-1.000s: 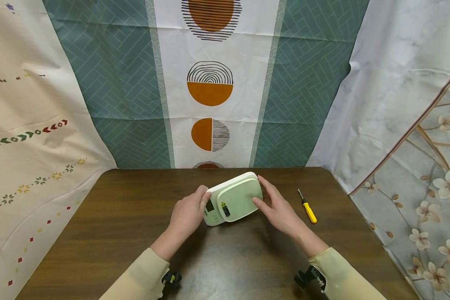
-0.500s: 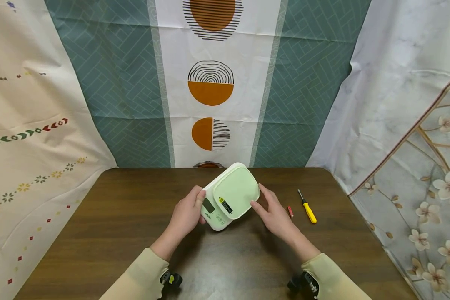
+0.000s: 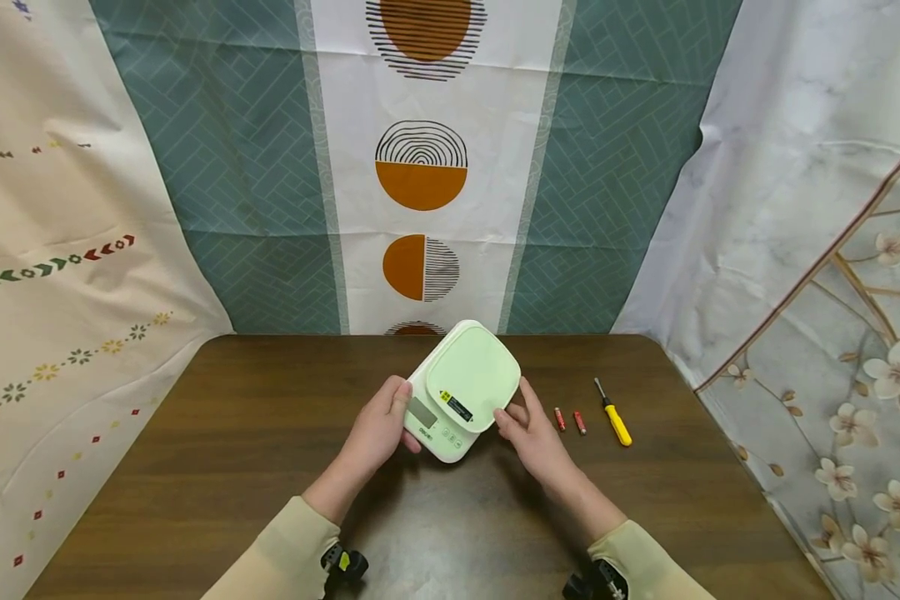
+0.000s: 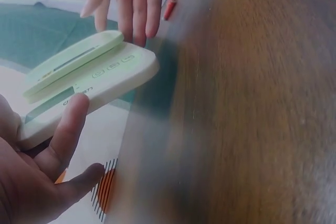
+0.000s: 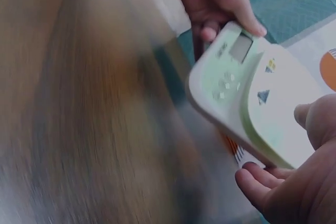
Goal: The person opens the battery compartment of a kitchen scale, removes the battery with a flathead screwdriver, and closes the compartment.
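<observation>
A pale green and white kitchen scale (image 3: 480, 367) is held tilted above the table, its plate and display facing up toward the head camera. My left hand (image 3: 375, 425) grips its left edge by the display, thumb on top and fingers underneath. At the right edge, my right hand (image 3: 537, 439) holds the scale with the thumb over the plate's rim. In the right wrist view, the fingers (image 5: 257, 182) of that hand lie below the edge. A dark battery-shaped sticker (image 3: 457, 406) shows on the plate. The scale's underside is hidden.
Two small red batteries (image 3: 559, 419) lie on the brown wooden table (image 3: 270, 483), right of my right hand. Beyond them is a screwdriver (image 3: 615, 417) with a yellow handle. Patterned cloth (image 3: 420, 275) hangs behind the table and along both sides.
The scale has turned so that its face shows more fully to the head camera. My right hand has moved left with it, and two red batteries have come into sight.
</observation>
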Available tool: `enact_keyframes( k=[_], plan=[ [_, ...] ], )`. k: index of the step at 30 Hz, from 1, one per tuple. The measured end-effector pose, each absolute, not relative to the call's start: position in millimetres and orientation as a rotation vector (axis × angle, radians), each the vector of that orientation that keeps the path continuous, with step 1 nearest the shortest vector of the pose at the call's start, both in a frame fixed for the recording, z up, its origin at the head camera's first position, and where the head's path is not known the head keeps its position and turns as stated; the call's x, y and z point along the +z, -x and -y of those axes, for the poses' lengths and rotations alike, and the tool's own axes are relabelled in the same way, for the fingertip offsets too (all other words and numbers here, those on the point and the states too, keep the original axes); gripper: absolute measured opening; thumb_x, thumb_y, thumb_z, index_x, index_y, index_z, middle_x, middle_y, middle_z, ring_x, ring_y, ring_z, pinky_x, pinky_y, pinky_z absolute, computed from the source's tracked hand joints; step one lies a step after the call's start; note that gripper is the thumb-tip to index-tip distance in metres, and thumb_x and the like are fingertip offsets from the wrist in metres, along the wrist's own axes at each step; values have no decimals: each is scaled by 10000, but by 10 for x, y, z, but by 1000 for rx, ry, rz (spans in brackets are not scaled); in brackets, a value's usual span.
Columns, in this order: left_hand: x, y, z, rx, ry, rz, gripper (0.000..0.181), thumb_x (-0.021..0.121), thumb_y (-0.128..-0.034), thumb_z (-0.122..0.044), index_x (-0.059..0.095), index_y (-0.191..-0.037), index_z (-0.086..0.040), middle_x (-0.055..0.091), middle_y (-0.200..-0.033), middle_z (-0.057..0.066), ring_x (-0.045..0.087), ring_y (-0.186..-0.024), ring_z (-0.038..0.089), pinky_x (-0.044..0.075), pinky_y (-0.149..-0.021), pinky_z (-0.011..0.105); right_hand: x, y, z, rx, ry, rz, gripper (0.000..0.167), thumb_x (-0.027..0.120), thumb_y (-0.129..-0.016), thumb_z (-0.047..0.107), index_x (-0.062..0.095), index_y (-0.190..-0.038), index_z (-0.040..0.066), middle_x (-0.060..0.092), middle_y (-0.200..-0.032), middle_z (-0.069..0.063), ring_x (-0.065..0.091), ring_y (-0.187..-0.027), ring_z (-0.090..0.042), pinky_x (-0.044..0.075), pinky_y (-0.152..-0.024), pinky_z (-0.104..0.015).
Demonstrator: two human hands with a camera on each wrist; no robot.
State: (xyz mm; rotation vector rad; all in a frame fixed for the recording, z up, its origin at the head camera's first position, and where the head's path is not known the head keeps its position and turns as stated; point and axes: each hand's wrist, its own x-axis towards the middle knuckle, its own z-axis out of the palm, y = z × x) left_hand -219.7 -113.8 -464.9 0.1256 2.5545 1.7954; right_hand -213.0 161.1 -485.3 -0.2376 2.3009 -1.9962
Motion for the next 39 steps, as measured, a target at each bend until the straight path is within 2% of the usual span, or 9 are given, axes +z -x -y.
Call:
enact_keyframes(
  k=[7,13,17,23,33,36,39],
  plan=[
    [-4678,2175,1119,1915,-152,-2399,365,449,-1201,-422,587,-1184,-84,737,-868,118,743,-609,333,588,-863,423,-4817,2094,-1573,-2135,123,-2183,902,662,-1138,234,45,-1781,91,527,-1600,-290,635,-1381,-377,520,-1144,-524],
    [-4674,2164,1125,1885,-156,-2396,348,460,-1204,-385,612,-1184,-73,735,-878,116,748,-625,315,551,-966,457,-4824,2129,-1601,-2160,145,-2133,801,650,-1142,198,167,-1778,146,568,-1565,-249,627,-1375,-356,517,-1142,-554],
    [-4672,2162,1136,1801,-148,-2487,323,494,-1199,-352,656,-1200,-72,709,-928,87,734,-708,263,551,-918,449,-4804,2147,-1618,-2170,155,-2113,805,649,-1142,190,157,-1776,135,556,-1564,-259,624,-1374,-370,508,-1146,-575],
    [-4697,2173,1161,1508,-225,-2814,247,590,-1165,-294,771,-1138,-129,692,-934,-6,599,-889,208,485,-826,411,-4752,2194,-1636,-2154,166,-2108,795,634,-1149,190,150,-1776,115,482,-1629,-287,578,-1434,-422,496,-1141,-618],
    [-4779,2140,1151,1156,-363,-3061,166,680,-1116,-229,768,-1182,-106,706,-861,-42,623,-793,209,525,-771,448,-4710,2333,-1660,-2019,127,-2168,785,598,-1168,270,131,-1781,120,367,-1720,-268,461,-1541,-403,462,-1172,-632],
    [-4792,2115,1130,1050,-394,-3119,216,701,-1103,-225,736,-1243,-64,729,-865,-12,681,-829,258,549,-864,523,-4698,2371,-1653,-1982,115,-2199,784,605,-1165,290,150,-1777,112,366,-1718,-276,459,-1543,-404,466,-1173,-620],
    [-4806,2097,1113,953,-404,-3158,304,718,-1093,-223,696,-1311,-12,764,-918,55,721,-900,328,526,-967,594,-4689,2396,-1638,-1929,108,-2246,785,616,-1158,307,174,-1773,100,372,-1709,-298,466,-1537,-416,481,-1165,-605]
  ],
)
